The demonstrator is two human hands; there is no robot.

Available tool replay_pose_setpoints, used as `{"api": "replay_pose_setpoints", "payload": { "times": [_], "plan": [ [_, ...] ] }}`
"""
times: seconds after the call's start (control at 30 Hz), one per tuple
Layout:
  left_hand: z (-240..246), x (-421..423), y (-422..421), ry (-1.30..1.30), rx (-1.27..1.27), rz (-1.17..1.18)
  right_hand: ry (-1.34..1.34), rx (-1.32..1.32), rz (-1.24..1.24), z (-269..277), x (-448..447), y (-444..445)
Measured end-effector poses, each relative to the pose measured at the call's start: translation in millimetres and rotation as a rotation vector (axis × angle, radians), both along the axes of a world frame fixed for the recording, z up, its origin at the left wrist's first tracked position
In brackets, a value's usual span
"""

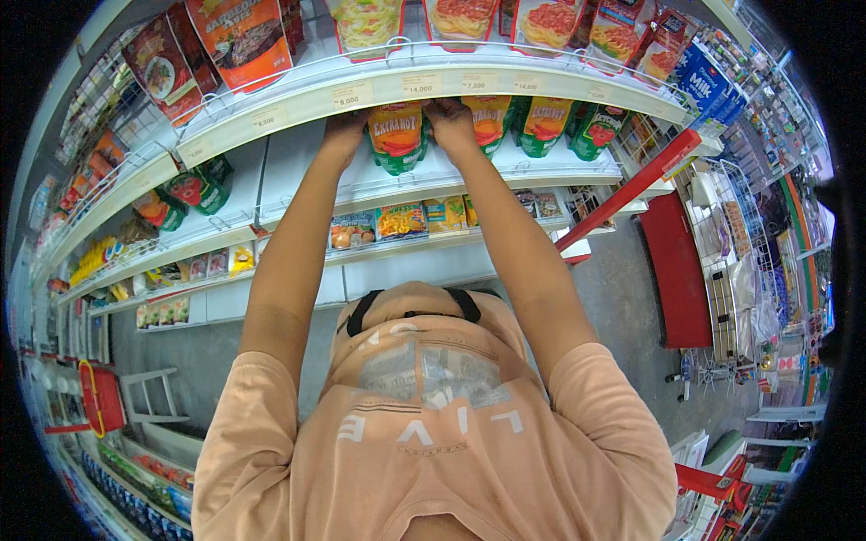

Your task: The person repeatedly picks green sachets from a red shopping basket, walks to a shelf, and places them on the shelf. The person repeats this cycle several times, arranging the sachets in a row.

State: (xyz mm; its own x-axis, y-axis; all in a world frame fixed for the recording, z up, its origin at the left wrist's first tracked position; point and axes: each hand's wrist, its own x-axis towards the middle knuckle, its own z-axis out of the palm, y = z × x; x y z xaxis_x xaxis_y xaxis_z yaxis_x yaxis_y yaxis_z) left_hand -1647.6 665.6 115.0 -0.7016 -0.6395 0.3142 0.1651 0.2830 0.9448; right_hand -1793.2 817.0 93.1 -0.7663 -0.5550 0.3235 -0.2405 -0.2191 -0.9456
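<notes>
A stand-up sauce pouch (397, 138), orange and green with a chili picture and marked Extra Hot, stands at the front of a white shelf. My left hand (346, 132) holds it at its left edge, the fingers mostly in shadow under the shelf above. At its upper right corner my right hand (448, 120) grips it, fingertips partly hidden behind the pouch. Just right of that hand stands another Extra Hot pouch (488, 125). Farther right are a similar pouch (545, 127) and a green pouch with a tomato picture (598, 132).
Above my hands runs a shelf edge (419, 84) with price tags, carrying pasta sauce pouches (460, 24). A low wire rail (521, 166) borders the pouches' shelf. Frozen-food style packs (399, 220) sit below. A red bar (629, 189) slants at right; a white step stool (154, 395) stands behind left.
</notes>
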Motion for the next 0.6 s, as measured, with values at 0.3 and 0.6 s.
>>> {"api": "replay_pose_setpoints", "payload": {
  "times": [0.3,0.6],
  "plan": [
    [-0.8,1.6,-7.8,-0.009,0.076,-0.066,0.237,-0.021,0.017,20.5,3.0,4.9],
    [2.0,0.0,7.1,-0.056,-0.073,0.028,0.470,0.060,-0.178,7.5,1.5,-3.1]
  ]
}}
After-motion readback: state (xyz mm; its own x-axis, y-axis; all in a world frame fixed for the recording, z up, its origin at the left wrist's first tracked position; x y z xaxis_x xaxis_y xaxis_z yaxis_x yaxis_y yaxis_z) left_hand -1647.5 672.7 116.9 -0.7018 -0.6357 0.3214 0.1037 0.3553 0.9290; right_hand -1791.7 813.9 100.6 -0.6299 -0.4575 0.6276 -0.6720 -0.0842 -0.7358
